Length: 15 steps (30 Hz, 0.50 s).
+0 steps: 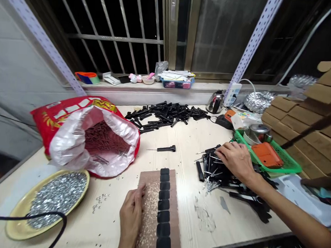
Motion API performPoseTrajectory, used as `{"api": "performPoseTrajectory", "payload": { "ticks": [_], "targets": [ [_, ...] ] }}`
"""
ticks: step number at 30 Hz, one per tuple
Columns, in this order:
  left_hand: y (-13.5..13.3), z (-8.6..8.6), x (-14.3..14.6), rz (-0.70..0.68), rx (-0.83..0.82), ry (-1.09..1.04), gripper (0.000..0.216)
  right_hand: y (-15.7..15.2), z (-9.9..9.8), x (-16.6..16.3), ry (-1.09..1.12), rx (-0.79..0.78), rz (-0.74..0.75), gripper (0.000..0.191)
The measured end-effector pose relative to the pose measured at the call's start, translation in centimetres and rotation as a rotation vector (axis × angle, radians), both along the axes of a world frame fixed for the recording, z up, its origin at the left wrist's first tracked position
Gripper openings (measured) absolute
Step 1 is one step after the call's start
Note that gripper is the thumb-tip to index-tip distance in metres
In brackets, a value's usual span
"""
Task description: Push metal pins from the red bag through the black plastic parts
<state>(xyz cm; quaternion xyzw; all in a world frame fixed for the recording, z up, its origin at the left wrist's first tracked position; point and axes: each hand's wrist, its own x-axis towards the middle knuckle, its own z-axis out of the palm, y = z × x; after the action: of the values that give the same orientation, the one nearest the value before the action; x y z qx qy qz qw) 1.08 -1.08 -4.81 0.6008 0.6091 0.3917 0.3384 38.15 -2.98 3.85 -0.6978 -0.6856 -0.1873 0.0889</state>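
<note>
My right hand (235, 159) is over a heap of black-handled tools with thin metal shafts (207, 165). Its fingers are bent together at the heap, and what they grip is hidden. Curled closed, my left hand (132, 211) rests by the left edge of a brown board (177, 221); I cannot make out anything in its fingers. A column of several black rounded-square pads (164, 204) runs along the board, beside pale crumbs (149, 208). Beyond the board lies a single black-handled tool (166, 149), its thin shaft pointing left.
A red sack (69, 108) of reddish-brown rods lies open at left, behind a yellow dish (17, 225) of small metal pieces. More black handles (168, 113) are piled at the back. A green basket (291, 167) and stacked cardboard boxes (315, 120) stand at right.
</note>
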Motion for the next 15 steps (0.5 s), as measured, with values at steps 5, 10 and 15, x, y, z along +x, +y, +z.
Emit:
{"api": "performPoseTrajectory", "payload": {
  "ticks": [5,10,15],
  "targets": [
    [-0.6,0.2,0.4,-0.015,0.019,-0.017,0.041,6.8,-2.1,-8.4,0.125,-0.072,0.306,0.027],
    [-2.0,1.2,-0.6,-0.005,0.086,0.044,0.036,14.1,-6.7,-16.5,0.153,-0.208,0.433,0.022],
    [-2.1,1.7,-5.8,0.159,0.221,0.356,0.033,16.0,-9.6,-18.4,0.170,-0.245,0.433,0.023]
  ]
}}
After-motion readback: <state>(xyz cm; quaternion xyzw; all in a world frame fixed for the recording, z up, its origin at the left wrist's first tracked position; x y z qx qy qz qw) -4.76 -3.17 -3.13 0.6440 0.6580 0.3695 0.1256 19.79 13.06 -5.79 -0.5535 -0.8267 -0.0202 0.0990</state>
